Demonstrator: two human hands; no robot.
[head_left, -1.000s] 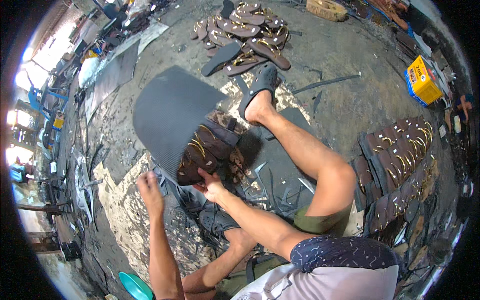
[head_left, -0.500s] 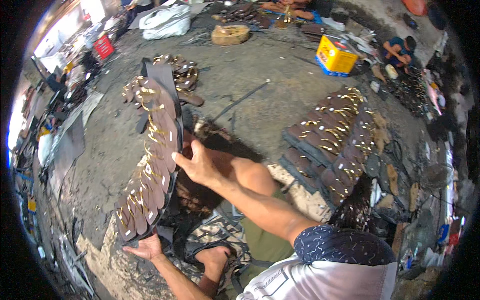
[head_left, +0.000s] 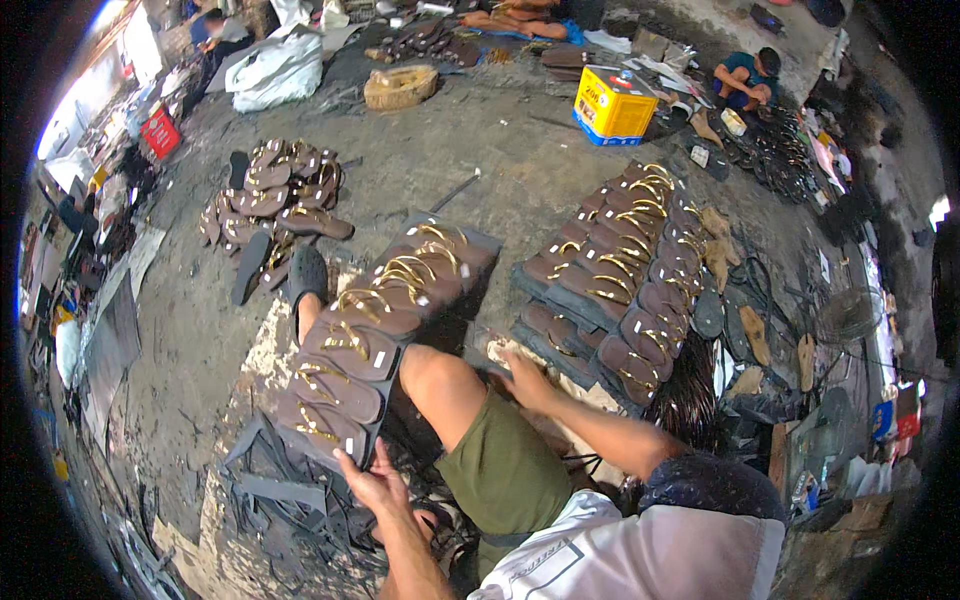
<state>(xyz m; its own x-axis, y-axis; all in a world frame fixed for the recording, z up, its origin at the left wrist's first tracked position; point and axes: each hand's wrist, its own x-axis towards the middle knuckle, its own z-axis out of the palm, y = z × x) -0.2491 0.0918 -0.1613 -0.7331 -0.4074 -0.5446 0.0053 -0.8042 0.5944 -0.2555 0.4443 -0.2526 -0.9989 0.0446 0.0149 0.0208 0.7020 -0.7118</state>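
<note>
A long dark rubber sheet [head_left: 478, 252] carries a row of brown sandals [head_left: 345, 350] with gold straps and small white labels. It slants from the near left up over my raised knee. My left hand [head_left: 378, 484] is closed on the sheet's near end, thumb at the edge by the last sandal, the other fingers partly hidden. My right hand [head_left: 527, 382] is off the sheet, slightly blurred, with fingers stretched out over a pale board on the ground. Just beyond it, at the right, lie stacked dark sheets [head_left: 528, 286] bearing more gold-strapped sandals.
Loose brown sandals [head_left: 265, 190] are heaped at the left. Black rubber scraps [head_left: 280, 490] lie by my left forearm. A yellow and blue box [head_left: 612, 108] stands beyond the stack; a person [head_left: 745, 82] crouches farther right. A white sack [head_left: 275, 75] sits at the back left.
The sandal sheet has swung right and lower, from upright to slanting over my knee. My right hand has let go of its edge and moved right. My left hand keeps the near end.
</note>
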